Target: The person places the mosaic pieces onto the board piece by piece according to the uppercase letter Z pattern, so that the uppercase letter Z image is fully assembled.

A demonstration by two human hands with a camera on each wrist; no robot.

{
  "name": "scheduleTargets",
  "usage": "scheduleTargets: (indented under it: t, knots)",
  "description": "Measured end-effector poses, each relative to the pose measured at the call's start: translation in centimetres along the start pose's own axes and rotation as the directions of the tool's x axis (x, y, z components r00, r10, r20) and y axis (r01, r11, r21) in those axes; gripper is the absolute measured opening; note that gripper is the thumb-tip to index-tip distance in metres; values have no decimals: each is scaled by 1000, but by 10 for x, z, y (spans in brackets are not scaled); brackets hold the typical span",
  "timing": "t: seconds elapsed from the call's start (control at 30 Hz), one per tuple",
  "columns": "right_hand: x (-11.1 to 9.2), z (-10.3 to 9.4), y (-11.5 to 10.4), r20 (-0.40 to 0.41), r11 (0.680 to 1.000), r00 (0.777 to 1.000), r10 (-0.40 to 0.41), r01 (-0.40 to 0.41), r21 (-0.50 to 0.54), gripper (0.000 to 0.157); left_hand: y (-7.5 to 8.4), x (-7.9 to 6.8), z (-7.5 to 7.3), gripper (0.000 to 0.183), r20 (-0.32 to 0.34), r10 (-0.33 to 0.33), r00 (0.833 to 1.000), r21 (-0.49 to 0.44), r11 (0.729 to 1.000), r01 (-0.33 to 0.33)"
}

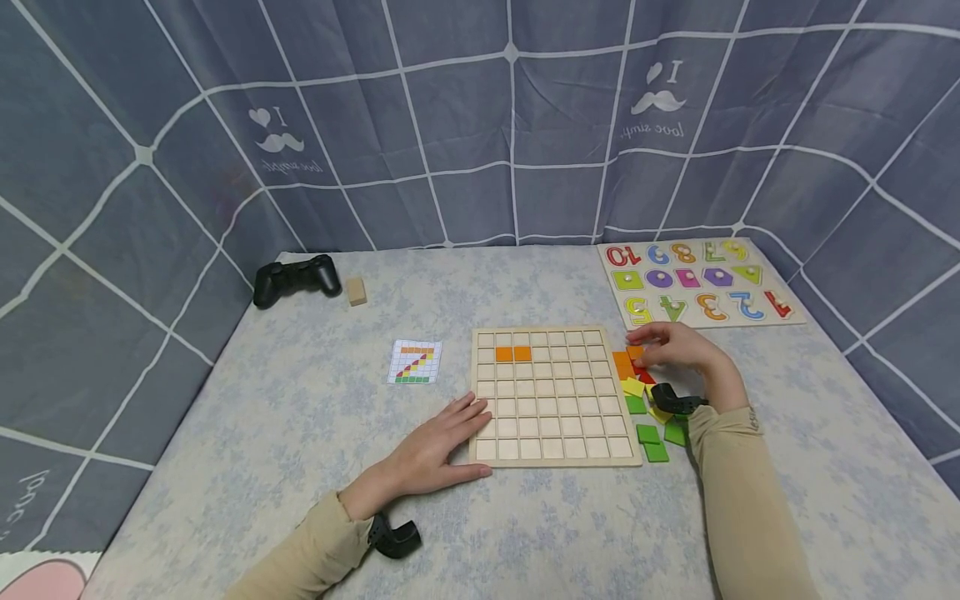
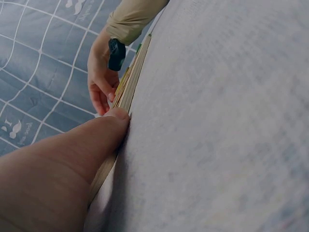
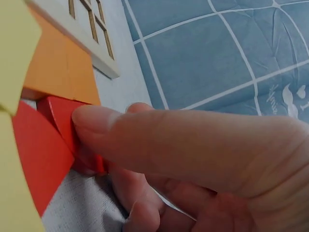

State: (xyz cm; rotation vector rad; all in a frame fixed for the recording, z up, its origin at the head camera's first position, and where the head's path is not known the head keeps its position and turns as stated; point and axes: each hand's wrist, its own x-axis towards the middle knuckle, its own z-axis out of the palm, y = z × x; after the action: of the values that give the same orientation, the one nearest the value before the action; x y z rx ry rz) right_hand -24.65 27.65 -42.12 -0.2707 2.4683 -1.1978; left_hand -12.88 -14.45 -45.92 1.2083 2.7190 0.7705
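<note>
A square wooden grid board (image 1: pixel 557 398) lies on the table, with two orange tiles (image 1: pixel 513 354) side by side in its second row from the far edge. My left hand (image 1: pixel 435 442) rests at the board's left side, fingers spread on the rim and thumb by the near corner. Beyond the right edge, my right hand (image 1: pixel 678 348) is over a loose pile of orange, red, yellow and green tiles. Its thumb touches a red tile (image 3: pixel 60 121) in the right wrist view, beside orange tiles (image 3: pixel 60 60). Whether the fingers pinch a tile is hidden.
A small pattern card (image 1: pixel 415 362) lies left of the board. At the back left are a black game controller (image 1: pixel 297 279) and a small wooden block (image 1: pixel 356 291). A number and shape puzzle board (image 1: pixel 697 283) lies at the back right. Green tiles (image 1: pixel 651 442) sit by the board's near right corner.
</note>
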Motion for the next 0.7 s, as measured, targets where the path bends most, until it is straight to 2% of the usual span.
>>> scheduleTargets:
  t: [0.27,0.7]
  knots:
    - [0,0,0,1,1000,1000,-16,16,-3,52,0,0,1,75,-3,0,1000,3,1000,0]
    - [2,1,0,-12,1000,1000,5,-5,12,47,0,0,0,75,0,2,1000,0,1000,-2]
